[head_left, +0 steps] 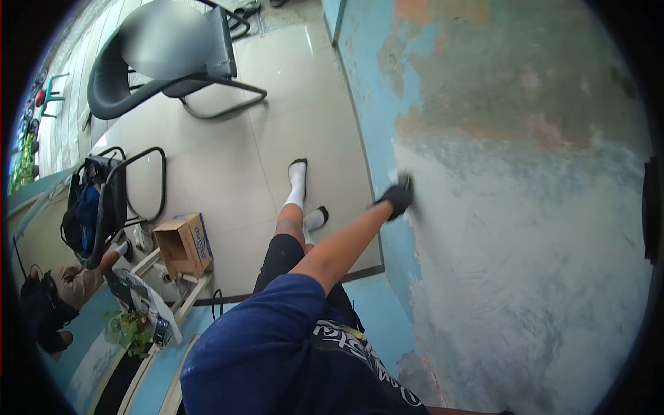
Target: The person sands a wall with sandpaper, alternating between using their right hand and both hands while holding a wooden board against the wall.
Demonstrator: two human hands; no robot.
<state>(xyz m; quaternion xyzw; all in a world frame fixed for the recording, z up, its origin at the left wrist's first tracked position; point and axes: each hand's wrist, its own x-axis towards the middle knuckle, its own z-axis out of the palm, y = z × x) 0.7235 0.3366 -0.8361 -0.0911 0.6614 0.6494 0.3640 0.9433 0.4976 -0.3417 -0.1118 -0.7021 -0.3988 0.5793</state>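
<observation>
My left hand (396, 198), in a dark glove, reaches across to the wall and is closed around a small greyish thing that I cannot make out, held against the surface. Around it, the wall (512, 256) carries a whitish, smeared coat with grey swirls. Blue paint (398, 256) borders this coat on the floor side, and bare grey-brown plaster with orange patches (512, 83) lies above it in the view. Only a dark sliver of my right hand (507, 413) shows at the bottom edge, near the wall; its fingers are hidden.
Black chairs (114, 86) stand on the tiled floor (228, 166), one bearing a backpack (86, 207). An open cardboard box (185, 245) sits by a pale wooden frame (190, 297). Another person (52, 304) is at the lower left, near a leafy plant (131, 335).
</observation>
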